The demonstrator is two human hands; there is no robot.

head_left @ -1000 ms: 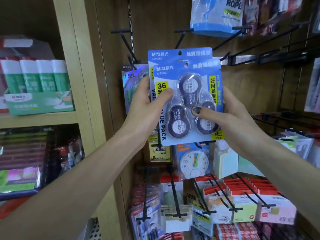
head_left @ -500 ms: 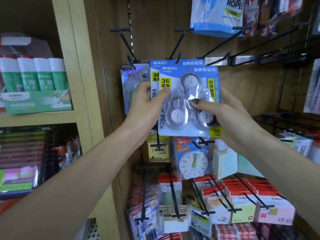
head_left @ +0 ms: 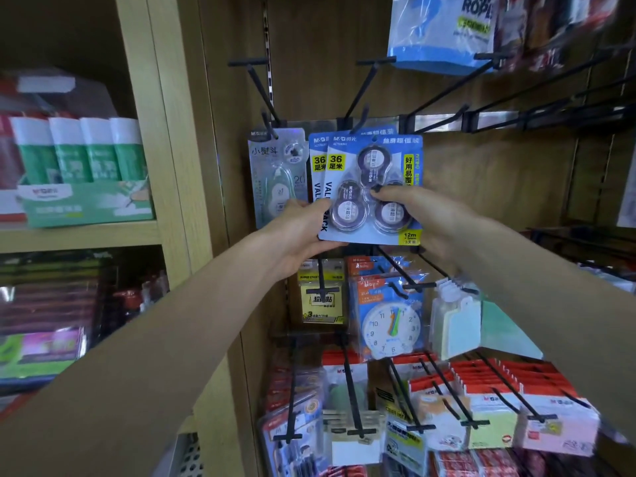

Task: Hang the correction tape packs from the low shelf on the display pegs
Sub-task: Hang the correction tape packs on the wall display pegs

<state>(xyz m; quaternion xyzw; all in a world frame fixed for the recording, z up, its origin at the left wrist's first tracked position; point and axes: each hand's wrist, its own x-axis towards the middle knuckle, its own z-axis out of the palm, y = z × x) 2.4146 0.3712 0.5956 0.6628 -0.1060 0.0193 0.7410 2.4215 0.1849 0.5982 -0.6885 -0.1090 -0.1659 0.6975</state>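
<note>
Gripping the blue carded correction tape packs [head_left: 373,187] by both lower edges, my left hand [head_left: 301,232] and right hand [head_left: 437,222] hold them. Light, stiff, slippery; I'd stay off the blisters.

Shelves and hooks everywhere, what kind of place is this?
Most likely a stationery shop: packaged correction tape packs hang on black display pegs, sticky notes hang below, and boxed glue sticks sit on a wooden shelf.

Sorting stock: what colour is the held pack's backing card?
Blue pack, with yellow labels; head view.

Bare forearms, no sleeves visible; right hand [head_left: 435,218] fingernail apparently painted dark.
</note>
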